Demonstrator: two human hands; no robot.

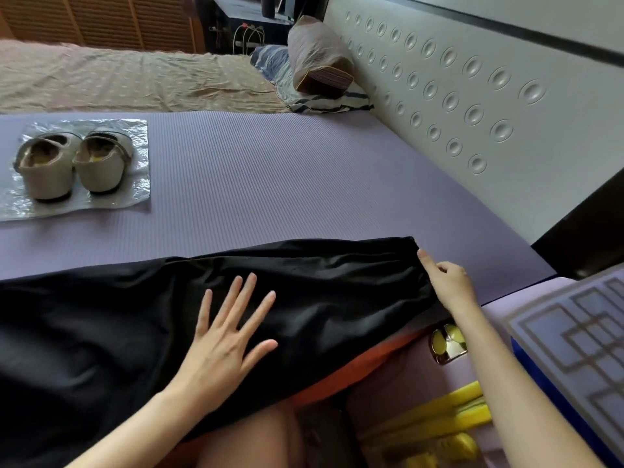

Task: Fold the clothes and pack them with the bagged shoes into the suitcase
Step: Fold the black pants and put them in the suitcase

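We judge the black garment [320,298] to be light, thin and limp. It sags into shallow ripples and bunches into gathers at its right end, so it holds no shape of its own and slides easily on the ribbed purple mat [270,180] covering the bed. It wants handling by its edges and corners, a hem or gathered band in each hand, with the middle pinned flat while a fold is laid over.

It looks matt and plain black, with no print that we can see. It lies stretched across the near part of the mat from left to right, and its near edge hangs over toward our lap, where an orange cloth [347,373] shows beneath it.

Our left hand [219,342] lies flat on the middle of the cloth with its fingers [236,298] straight and spread wide, pressing it down and holding nothing. Our right hand [450,285] sits at the gathered right end, its index finger touching the edge and the other fingers curled. We cannot tell whether they actually pinch the fabric.

The beige shoes [71,163] stand on a clear plastic bag [135,194] at the far left of the mat, not yet inside it. The lilac suitcase [499,309] lies open at our right, with its yellow straps [435,413] showing.
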